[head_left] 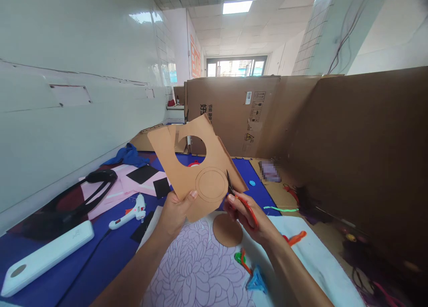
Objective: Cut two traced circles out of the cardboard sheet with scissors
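My left hand (179, 211) grips the lower edge of a brown cardboard sheet (167, 153), its thumb on the front face. The sheet has a large round hole in its upper part and two drawn circles, one inside the other, below it. In my right hand (249, 213) are red-handled scissors (247, 209), their dark blades pointing up at the sheet's right edge, beside the drawn circles. A cut-out cardboard disc (228, 230) lies below, on a white cloth with a purple flower line pattern (197, 264).
A white glue gun (129, 214), a white oblong device (48, 258), black squares (142, 174) and pink sheets (100, 193) lie left. A blue-orange pipe-cleaner piece (256, 281) is near my right forearm. Tall cardboard walls (230, 119) stand behind and right.
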Action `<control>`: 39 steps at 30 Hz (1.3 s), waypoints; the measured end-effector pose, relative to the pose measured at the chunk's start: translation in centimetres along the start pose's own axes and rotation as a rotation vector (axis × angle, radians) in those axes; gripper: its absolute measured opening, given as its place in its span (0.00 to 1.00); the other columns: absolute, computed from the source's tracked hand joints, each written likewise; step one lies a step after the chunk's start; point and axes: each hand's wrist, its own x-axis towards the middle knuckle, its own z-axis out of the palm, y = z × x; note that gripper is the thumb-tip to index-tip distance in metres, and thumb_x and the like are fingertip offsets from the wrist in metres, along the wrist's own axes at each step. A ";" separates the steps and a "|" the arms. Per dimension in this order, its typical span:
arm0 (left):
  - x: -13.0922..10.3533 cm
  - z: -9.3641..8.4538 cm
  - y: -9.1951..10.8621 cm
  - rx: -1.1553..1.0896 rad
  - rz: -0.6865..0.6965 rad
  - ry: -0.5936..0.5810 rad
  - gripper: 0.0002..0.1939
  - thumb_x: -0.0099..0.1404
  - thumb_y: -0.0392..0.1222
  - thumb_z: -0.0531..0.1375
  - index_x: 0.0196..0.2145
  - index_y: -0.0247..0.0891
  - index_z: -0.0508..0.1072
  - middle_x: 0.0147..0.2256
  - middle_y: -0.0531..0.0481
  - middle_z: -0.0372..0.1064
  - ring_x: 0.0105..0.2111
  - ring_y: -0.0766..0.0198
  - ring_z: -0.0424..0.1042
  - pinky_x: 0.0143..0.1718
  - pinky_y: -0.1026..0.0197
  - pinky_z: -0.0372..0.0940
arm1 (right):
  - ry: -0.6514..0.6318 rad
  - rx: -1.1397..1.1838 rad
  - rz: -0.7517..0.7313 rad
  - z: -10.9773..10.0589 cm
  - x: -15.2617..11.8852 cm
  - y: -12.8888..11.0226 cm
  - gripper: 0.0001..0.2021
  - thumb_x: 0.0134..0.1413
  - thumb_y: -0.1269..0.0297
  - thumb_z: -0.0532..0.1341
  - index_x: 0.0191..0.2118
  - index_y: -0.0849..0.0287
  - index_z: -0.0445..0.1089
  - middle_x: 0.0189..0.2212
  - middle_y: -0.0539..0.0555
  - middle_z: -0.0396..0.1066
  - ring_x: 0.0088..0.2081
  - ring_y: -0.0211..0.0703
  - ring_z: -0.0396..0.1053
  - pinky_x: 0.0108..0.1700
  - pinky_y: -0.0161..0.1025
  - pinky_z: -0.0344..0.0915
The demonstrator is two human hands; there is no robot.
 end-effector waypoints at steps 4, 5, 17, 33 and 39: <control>0.1 -0.1 -0.1 -0.013 0.008 -0.001 0.30 0.57 0.54 0.76 0.53 0.36 0.83 0.48 0.37 0.84 0.49 0.43 0.82 0.50 0.47 0.77 | 0.024 -0.042 0.007 0.2 0.0 0.0 0.28 0.63 0.36 0.65 0.27 0.59 0.70 0.22 0.49 0.65 0.24 0.37 0.59 0.28 0.37 0.50; 0.1 -0.1 -0.1 -0.015 0.006 -0.003 0.30 0.57 0.54 0.75 0.53 0.36 0.83 0.48 0.37 0.84 0.49 0.43 0.83 0.50 0.46 0.77 | 0.031 -0.044 0.013 0.3 0.0 0.0 0.29 0.62 0.35 0.64 0.27 0.59 0.70 0.22 0.49 0.65 0.24 0.37 0.58 0.27 0.36 0.49; 0.2 -0.4 -0.4 -0.009 0.011 -0.021 0.30 0.59 0.54 0.75 0.55 0.36 0.82 0.51 0.37 0.83 0.51 0.44 0.82 0.51 0.47 0.77 | 0.099 -0.124 0.036 0.5 0.1 -0.4 0.31 0.56 0.31 0.64 0.24 0.58 0.69 0.18 0.47 0.63 0.20 0.36 0.58 0.23 0.34 0.52; 0.4 -0.5 0.1 0.001 0.022 0.002 0.31 0.56 0.53 0.77 0.53 0.36 0.82 0.49 0.36 0.83 0.49 0.44 0.82 0.50 0.46 0.76 | 0.127 -0.170 0.015 0.1 0.5 0.7 0.33 0.54 0.29 0.65 0.22 0.57 0.68 0.18 0.48 0.63 0.16 0.34 0.56 0.18 0.34 0.51; 0.4 -0.4 0.4 -0.064 -0.048 -0.015 0.33 0.55 0.53 0.77 0.56 0.36 0.81 0.50 0.36 0.83 0.52 0.43 0.81 0.52 0.46 0.76 | 0.142 -0.119 0.005 0.6 0.6 0.8 0.32 0.54 0.31 0.66 0.23 0.58 0.67 0.19 0.48 0.65 0.16 0.32 0.57 0.17 0.32 0.52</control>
